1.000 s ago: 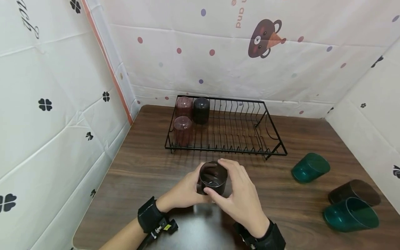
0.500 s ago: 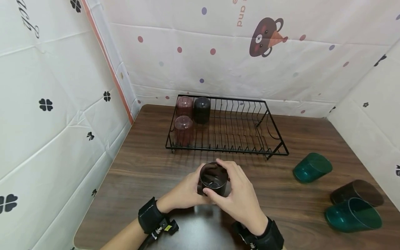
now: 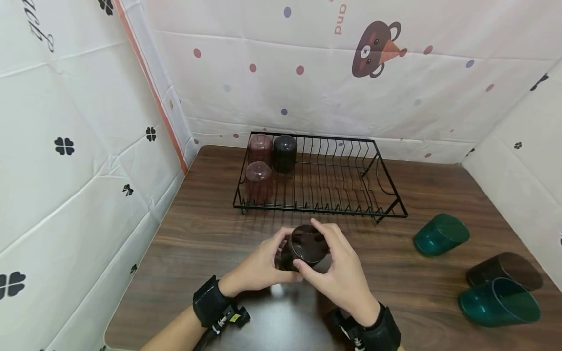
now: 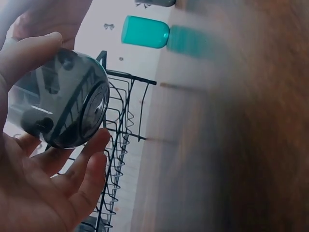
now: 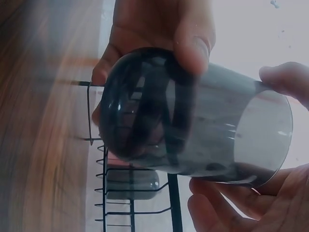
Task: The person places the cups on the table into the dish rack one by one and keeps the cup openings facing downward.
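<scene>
A dark smoky see-through cup point(image 3: 308, 246) is held between both hands above the wooden table point(image 3: 202, 234), just in front of the black wire rack point(image 3: 388, 195). My left hand point(image 3: 279, 253) grips it from the left, my right hand point(image 3: 317, 243) from the right and top. The cup is tilted. The left wrist view shows its rounded base point(image 4: 65, 106) against my left fingers point(image 4: 91, 159). In the right wrist view the cup point(image 5: 193, 121) lies sideways, mouth to the right. Two pinkish cups point(image 3: 259, 175) and a black cup point(image 3: 284, 152) stand upside down at the rack's left end.
On the table's right side lie a green cup point(image 3: 440, 235), a brown cup point(image 3: 500, 270) and another green cup point(image 3: 498, 302), all on their sides. Most of the rack's wires to the right of its cups are bare. Patterned cloth walls close in the table.
The cup stood upright in my hands with its mouth up; it has now been tipped over. My right fingers have shifted higher over its rim. The hands stayed in place.
</scene>
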A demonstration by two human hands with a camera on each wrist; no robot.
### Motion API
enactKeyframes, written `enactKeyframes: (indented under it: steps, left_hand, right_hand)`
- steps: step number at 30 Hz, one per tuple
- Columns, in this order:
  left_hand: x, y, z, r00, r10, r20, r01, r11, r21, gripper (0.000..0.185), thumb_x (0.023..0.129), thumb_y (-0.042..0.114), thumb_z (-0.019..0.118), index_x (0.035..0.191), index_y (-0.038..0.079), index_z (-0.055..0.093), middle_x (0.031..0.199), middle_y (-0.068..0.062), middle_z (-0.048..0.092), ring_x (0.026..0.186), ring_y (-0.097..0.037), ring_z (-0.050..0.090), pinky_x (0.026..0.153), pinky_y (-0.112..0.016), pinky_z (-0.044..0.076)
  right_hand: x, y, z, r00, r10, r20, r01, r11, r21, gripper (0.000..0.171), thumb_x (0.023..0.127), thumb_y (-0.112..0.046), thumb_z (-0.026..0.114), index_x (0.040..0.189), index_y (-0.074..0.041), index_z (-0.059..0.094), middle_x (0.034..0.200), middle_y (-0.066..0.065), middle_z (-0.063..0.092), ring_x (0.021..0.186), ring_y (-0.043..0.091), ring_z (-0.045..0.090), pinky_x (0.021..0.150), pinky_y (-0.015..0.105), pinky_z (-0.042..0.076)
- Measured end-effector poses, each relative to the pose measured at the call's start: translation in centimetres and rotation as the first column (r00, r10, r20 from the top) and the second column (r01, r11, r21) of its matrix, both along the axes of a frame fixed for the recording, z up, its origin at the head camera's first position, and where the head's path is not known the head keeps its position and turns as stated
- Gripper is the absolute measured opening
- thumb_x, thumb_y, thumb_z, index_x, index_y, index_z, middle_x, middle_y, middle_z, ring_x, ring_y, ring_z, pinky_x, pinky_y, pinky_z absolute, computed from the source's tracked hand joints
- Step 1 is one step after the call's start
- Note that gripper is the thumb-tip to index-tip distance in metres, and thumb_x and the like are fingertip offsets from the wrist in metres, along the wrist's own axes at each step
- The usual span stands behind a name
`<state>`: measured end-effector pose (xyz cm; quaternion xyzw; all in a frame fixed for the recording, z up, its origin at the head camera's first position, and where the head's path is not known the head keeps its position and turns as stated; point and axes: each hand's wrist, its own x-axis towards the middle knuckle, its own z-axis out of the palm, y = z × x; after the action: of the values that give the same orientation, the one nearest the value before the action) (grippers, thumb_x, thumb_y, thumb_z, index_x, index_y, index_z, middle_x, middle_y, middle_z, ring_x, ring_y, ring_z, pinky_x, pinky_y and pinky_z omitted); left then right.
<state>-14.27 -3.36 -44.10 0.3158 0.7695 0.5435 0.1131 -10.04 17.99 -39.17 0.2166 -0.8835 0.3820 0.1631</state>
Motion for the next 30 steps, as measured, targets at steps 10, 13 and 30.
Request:
enactKeyframes:
  steps: [10,13,30]
  left_hand:
    - [-0.4,-0.9,0.5,0.992,0.105,-0.066,-0.107,0.994,-0.032,0.078,0.082,0.039,0.085,0.147,0.036,0.043,0.138,0.011,0.057,0.115,-0.01,0.061,0.097,-0.034,0.053]
    - [-0.4,-1.1,0.7,0.987,0.129,-0.094,-0.13,0.992,0.003,0.077,0.08,0.037,0.086,0.146,0.029,0.047,0.137,0.01,0.058,0.112,-0.012,0.061,0.096,-0.035,0.053]
    - [-1.0,-1.9,0.6,0.983,0.156,-0.097,-0.133,0.969,0.209,0.078,0.076,0.023,0.089,0.144,0.027,0.051,0.141,0.007,0.059,0.122,-0.017,0.058,0.099,-0.038,0.049]
  right_hand:
    - [-0.3,1.1,-0.2,0.996,-0.007,0.087,0.011,0.999,-0.047,0.08,0.084,-0.022,0.083,0.153,-0.032,0.042,0.128,-0.007,0.059,0.1,0.009,0.06,0.079,0.029,0.053]
    - [-0.4,1.4,-0.2,0.993,0.004,0.121,0.006,0.997,-0.081,0.078,0.085,-0.02,0.082,0.152,-0.032,0.043,0.126,-0.007,0.06,0.099,0.01,0.06,0.08,0.032,0.054]
    - [-0.2,2.3,0.0,0.968,0.034,0.25,-0.02,0.998,-0.059,0.069,0.087,-0.023,0.081,0.145,-0.027,0.045,0.118,-0.003,0.064,0.105,0.012,0.062,0.083,0.037,0.057]
